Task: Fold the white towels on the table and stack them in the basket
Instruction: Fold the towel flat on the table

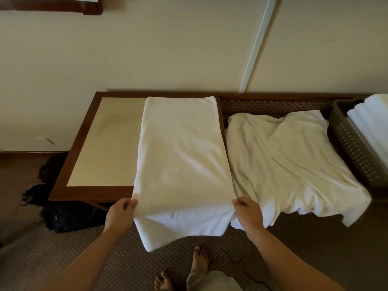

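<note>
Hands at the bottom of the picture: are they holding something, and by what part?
Yes. Both grip the white towel spread on the table: left hand pinches its near left corner, right hand its near right corner.

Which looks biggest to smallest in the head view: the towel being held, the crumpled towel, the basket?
1. Held towel, pinched by left hand and right hand.
2. Crumpled towel, nearly alike, so unsure.
3. Basket, cut off at the frame edge.

White towel (pixel 180 148) lies flat, near edge overhanging table (pixel 84 143).
</note>
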Action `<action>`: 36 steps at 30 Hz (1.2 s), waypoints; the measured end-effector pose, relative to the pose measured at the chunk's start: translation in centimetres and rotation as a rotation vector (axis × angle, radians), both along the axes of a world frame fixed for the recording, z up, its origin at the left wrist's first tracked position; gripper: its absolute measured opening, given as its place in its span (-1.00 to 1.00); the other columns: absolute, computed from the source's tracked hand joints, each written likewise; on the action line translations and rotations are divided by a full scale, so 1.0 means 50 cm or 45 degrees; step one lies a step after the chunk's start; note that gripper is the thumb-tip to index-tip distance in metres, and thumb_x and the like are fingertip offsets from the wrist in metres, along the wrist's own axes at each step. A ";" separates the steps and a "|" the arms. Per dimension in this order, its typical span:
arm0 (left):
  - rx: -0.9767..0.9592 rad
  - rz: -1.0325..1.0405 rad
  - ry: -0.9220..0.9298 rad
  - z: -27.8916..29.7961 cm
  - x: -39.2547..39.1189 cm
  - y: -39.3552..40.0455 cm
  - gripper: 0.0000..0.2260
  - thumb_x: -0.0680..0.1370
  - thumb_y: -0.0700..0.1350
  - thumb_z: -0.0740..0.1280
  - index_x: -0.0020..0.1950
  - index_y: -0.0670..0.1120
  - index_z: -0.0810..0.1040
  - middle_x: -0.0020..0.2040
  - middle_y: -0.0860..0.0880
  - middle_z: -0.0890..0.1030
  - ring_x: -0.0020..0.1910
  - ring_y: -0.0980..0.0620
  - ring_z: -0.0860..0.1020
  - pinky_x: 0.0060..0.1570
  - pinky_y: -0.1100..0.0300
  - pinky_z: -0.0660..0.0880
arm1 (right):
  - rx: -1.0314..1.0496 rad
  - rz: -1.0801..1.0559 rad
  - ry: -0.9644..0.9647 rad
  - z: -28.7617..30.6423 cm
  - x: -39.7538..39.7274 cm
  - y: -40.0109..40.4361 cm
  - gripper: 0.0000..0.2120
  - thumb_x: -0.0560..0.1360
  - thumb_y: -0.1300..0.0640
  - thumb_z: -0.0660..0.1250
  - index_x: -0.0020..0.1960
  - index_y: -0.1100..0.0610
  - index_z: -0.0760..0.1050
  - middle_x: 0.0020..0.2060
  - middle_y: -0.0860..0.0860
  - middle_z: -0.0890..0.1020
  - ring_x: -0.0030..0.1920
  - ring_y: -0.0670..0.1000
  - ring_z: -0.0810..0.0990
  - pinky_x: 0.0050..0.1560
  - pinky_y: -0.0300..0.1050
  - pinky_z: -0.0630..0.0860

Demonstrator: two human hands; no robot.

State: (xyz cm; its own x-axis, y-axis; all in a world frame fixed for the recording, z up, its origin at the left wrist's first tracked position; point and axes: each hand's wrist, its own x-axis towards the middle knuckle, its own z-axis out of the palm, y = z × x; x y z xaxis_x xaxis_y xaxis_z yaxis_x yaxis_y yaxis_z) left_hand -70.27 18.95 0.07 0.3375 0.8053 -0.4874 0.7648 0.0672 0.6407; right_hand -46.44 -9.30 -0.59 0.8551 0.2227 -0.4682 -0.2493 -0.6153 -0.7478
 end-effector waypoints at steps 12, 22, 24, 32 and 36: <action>-0.128 0.129 -0.131 -0.010 0.005 0.002 -0.80 0.69 0.04 0.26 0.07 -0.03 0.61 -0.01 -0.05 0.63 -0.04 -0.06 0.57 -0.03 -0.01 0.53 | -0.081 0.030 -0.102 -0.007 0.003 0.015 -0.87 0.61 0.07 0.35 -0.11 0.06 0.58 -0.22 -0.03 0.62 -0.15 -0.02 0.59 -0.11 -0.10 0.47; 0.315 0.253 0.060 0.008 0.054 -0.014 -0.81 0.58 0.07 0.32 0.10 0.00 0.50 0.09 -0.02 0.50 0.07 -0.14 0.51 0.12 -0.14 0.48 | -0.429 0.027 -0.246 -0.001 0.010 0.065 -0.71 0.55 -0.17 0.26 -0.21 -0.01 0.56 -0.05 -0.03 0.50 0.05 0.06 0.46 0.16 0.15 0.32; 0.307 0.139 0.129 0.010 0.075 0.007 -0.70 0.62 0.16 0.26 0.23 -0.01 0.52 0.18 -0.09 0.49 0.15 -0.19 0.50 0.15 -0.13 0.45 | -0.468 0.082 -0.248 0.004 0.032 0.085 -0.64 0.55 -0.26 0.24 -0.16 -0.01 0.59 -0.01 -0.01 0.48 0.10 0.08 0.42 0.17 0.15 0.30; 0.175 -0.134 0.379 -0.011 0.102 0.065 -0.73 0.62 0.16 0.25 0.04 -0.04 0.47 0.02 -0.06 0.53 0.04 -0.17 0.50 0.07 -0.16 0.53 | -0.405 0.012 -0.253 -0.006 0.061 0.102 -0.64 0.56 -0.16 0.26 -0.25 0.07 0.56 -0.11 0.05 0.58 0.00 0.13 0.52 0.13 0.17 0.43; 0.191 -0.109 0.309 -0.003 0.120 0.066 -0.75 0.59 0.13 0.28 0.05 -0.04 0.45 -0.01 -0.01 0.56 -0.01 -0.09 0.53 -0.05 -0.02 0.52 | -0.438 0.050 -0.198 0.005 0.068 0.130 -0.61 0.45 -0.24 0.15 -0.27 0.05 0.49 -0.11 0.07 0.58 0.00 0.15 0.51 0.15 0.18 0.42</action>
